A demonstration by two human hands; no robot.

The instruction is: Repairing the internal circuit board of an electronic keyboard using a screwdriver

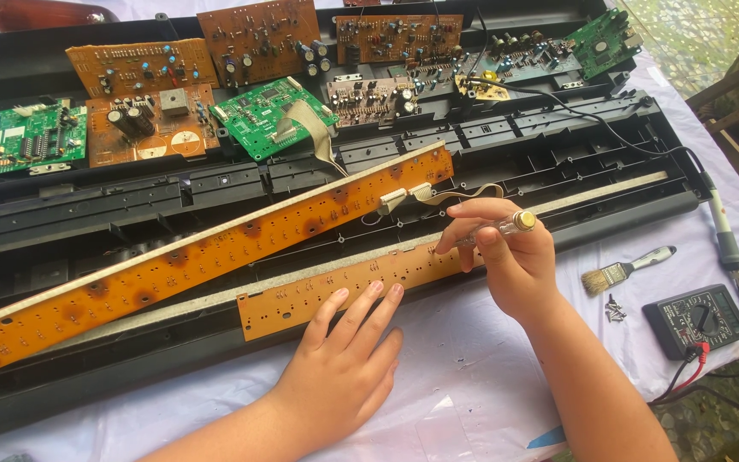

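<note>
Head camera view, looking down at my two hands over an opened black keyboard casing (558, 162) on a white cloth. My left hand (344, 368) lies flat and unclenched, grasping nothing, its fingertips pressing the near edge of a short orange contact strip (335, 291). That strip runs left to right, rising slightly toward the right, and my right hand (506, 257) sits at its right end, so the right hand is nearer that end. My right hand grips a clear-handled screwdriver (506, 226), handle pointing right, tip hidden by the fingers. One longer orange strip (198, 257) lies diagonally behind. I count about nine loose circuit boards along the far edge. To the right lie one paintbrush (622, 272), one multimeter (696, 318) and a small pile of screws (615, 310).
</note>
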